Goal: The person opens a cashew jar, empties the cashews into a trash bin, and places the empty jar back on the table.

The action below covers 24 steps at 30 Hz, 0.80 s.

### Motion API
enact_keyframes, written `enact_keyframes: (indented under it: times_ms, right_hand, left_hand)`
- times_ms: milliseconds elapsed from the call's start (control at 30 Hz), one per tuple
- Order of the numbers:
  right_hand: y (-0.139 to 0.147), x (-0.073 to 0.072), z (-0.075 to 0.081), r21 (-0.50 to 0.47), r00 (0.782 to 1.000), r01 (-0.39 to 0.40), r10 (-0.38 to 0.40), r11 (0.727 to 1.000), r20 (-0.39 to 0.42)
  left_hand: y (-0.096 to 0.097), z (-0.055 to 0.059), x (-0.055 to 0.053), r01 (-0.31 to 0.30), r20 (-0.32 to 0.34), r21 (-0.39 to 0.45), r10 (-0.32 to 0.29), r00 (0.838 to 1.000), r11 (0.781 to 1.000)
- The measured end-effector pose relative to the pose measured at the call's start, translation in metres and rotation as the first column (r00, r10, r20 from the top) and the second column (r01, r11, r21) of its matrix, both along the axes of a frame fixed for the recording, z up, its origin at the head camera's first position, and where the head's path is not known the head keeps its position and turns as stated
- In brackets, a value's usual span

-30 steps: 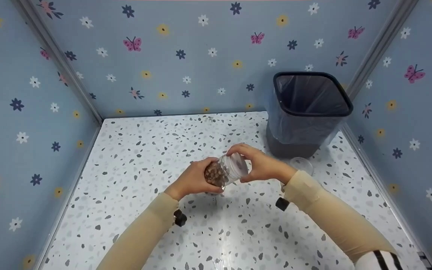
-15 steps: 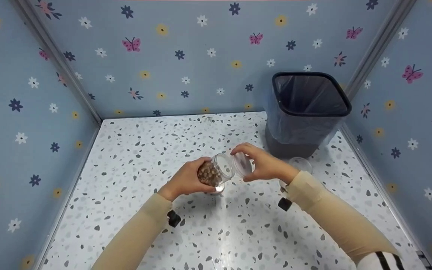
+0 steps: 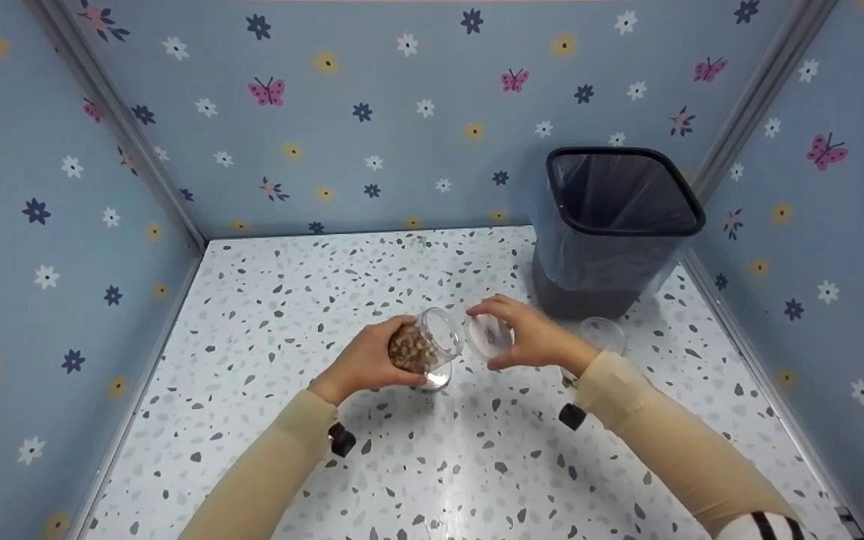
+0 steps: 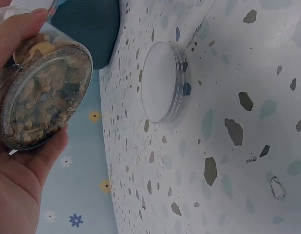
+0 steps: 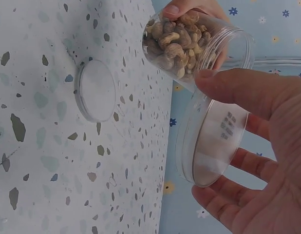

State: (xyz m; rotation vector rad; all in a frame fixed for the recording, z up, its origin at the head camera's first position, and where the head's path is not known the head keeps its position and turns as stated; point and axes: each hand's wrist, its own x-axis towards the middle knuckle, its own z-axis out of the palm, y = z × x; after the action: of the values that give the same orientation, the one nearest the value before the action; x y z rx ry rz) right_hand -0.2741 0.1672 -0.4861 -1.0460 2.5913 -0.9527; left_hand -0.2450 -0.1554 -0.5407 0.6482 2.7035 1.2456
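My left hand grips a clear jar of cashew nuts, tilted with its open mouth to the right. In the left wrist view the jar's base faces the camera. A round clear lid with small printed marks is pinched at its edge by my right hand, just right of the jar's mouth and apart from it. Below the jar, another round clear lid lies flat on the speckled table; both wrist views show it too.
A dark bin with a bag in it stands at the back right. Beside its base is a clear round-rimmed container, partly hidden by my right forearm. Flower-patterned panels close off the back and sides.
The lid in my right hand has come off the jar's mouth and moved slightly right, turning its face more toward the head camera. My left hand has drawn the jar left, uncovering the lid below.
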Motion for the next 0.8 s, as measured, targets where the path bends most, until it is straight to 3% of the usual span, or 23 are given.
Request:
enact_keyframes:
  times_ms: [433, 800]
  right_hand:
    - [-0.001, 0.002, -0.018, 0.008, 0.998, 0.046, -0.046, 0.999, 0.033]
    - [-0.002, 0.004, -0.041, 0.074, 0.995, 0.060, -0.065, 0.995, 0.071]
  left_hand:
    - [-0.003, 0.001, 0.001, -0.010, 0.013, 0.002, 0.010, 1.000, 1.000]
    - [-0.003, -0.001, 0.000, -0.016, 0.007, 0.008, 0.016, 1.000, 1.000]
